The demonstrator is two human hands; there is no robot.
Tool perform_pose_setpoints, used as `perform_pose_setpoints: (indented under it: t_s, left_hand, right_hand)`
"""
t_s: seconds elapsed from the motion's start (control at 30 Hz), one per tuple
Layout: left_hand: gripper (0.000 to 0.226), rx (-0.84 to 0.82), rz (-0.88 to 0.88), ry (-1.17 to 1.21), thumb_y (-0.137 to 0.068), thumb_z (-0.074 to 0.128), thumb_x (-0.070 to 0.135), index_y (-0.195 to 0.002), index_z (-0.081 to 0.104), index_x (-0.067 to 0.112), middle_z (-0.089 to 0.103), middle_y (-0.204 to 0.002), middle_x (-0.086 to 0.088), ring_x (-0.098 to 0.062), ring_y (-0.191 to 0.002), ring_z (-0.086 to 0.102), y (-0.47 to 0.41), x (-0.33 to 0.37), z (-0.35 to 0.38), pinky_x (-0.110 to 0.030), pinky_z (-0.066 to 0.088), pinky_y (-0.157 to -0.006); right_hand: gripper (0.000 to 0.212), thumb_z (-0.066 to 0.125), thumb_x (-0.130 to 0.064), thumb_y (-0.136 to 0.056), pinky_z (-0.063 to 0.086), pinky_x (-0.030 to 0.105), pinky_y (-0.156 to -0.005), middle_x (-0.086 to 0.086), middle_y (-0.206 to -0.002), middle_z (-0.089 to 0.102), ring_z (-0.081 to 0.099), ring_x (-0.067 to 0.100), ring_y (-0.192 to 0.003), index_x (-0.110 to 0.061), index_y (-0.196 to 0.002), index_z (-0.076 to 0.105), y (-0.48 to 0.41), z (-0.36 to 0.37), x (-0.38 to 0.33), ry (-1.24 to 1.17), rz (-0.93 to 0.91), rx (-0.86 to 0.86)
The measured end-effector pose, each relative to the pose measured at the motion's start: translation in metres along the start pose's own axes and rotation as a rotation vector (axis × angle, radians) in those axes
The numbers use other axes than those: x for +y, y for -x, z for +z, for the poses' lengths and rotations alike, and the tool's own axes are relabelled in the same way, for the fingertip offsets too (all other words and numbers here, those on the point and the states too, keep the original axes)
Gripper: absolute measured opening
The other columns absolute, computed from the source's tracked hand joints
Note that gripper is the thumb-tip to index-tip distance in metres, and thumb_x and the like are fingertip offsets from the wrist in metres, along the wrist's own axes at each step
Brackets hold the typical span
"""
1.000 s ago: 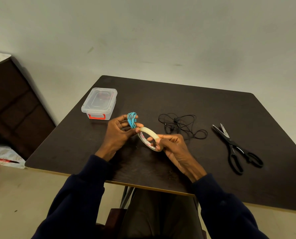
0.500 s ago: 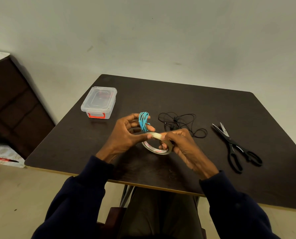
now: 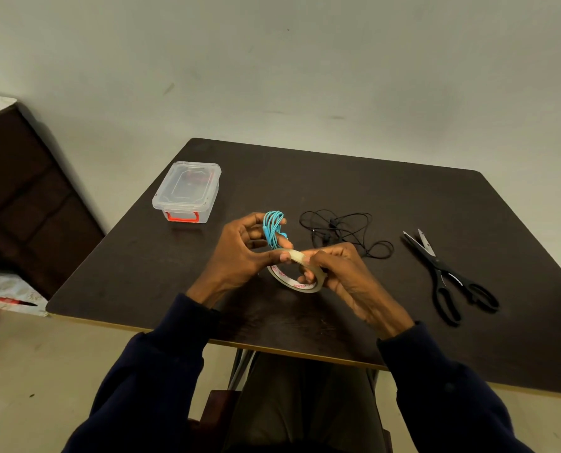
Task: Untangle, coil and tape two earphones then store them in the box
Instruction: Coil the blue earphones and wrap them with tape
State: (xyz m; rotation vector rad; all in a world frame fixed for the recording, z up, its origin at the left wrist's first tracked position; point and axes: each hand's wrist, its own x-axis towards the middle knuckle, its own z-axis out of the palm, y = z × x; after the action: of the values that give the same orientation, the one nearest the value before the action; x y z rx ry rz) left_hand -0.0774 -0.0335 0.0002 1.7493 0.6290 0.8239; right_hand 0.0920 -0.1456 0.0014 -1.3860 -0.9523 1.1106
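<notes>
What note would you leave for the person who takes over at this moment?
The left hand holds the coiled blue earphone, thumb on the tape roll. The right hand grips the tape roll.
The black earphone lies tangled on the table; scissors to its right; box closed, at far left.
Done: blue earphone coiled.
Left: tape it, then untangle, coil and tape the black one, store both in the box.

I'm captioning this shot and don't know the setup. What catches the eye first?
The blue coiled earphone, gripped in the left hand over the dark table, beside the tape roll held by the right hand. Next come the black scissors at the right and the lidded clear box at the far left.
</notes>
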Motion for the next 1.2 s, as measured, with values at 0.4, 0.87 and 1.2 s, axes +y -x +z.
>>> perform_pose_setpoints:
  t_s: [0.4,0.87,1.2]
  left_hand:
    - [0.059,0.018,0.024,-0.035,-0.064,0.085,0.023,-0.117,0.06,0.023,0.076,-0.098,0.013,-0.008,-0.1,0.072,0.0014,-0.0036,0.0022,-0.021,0.054,-0.093]
    - [0.06,0.017,0.001,-0.015,-0.064,0.085,0.024,-0.118,0.06,0.024,0.076,-0.104,0.007,-0.011,-0.103,0.072,0.0008,-0.0048,-0.0008,-0.027,0.054,-0.097]
    - [0.056,0.012,0.006,-0.007,-0.064,0.084,0.022,-0.114,0.059,0.026,0.076,-0.099,0.018,-0.01,-0.101,0.072,0.0009,-0.0044,0.0017,-0.024,0.054,-0.095]
  right_hand:
    - [0.026,0.051,0.007,-0.094,0.047,0.04,-0.075,0.011,-0.061,0.063,0.057,0.015,-0.057,0.003,-0.09,0.076,0.001,0.0012,0.0015,-0.083,0.012,0.004]
    - [0.029,0.049,0.006,-0.091,0.05,0.027,-0.065,0.012,-0.066,0.066,0.057,0.016,-0.062,0.0,-0.093,0.077,0.0001,-0.0002,0.0016,-0.16,0.015,-0.046]
    - [0.017,0.064,-0.005,-0.094,0.047,0.021,-0.058,0.01,-0.064,0.065,0.054,0.013,-0.058,-0.003,-0.088,0.079,0.0027,0.0031,0.0047,-0.096,-0.001,0.042]
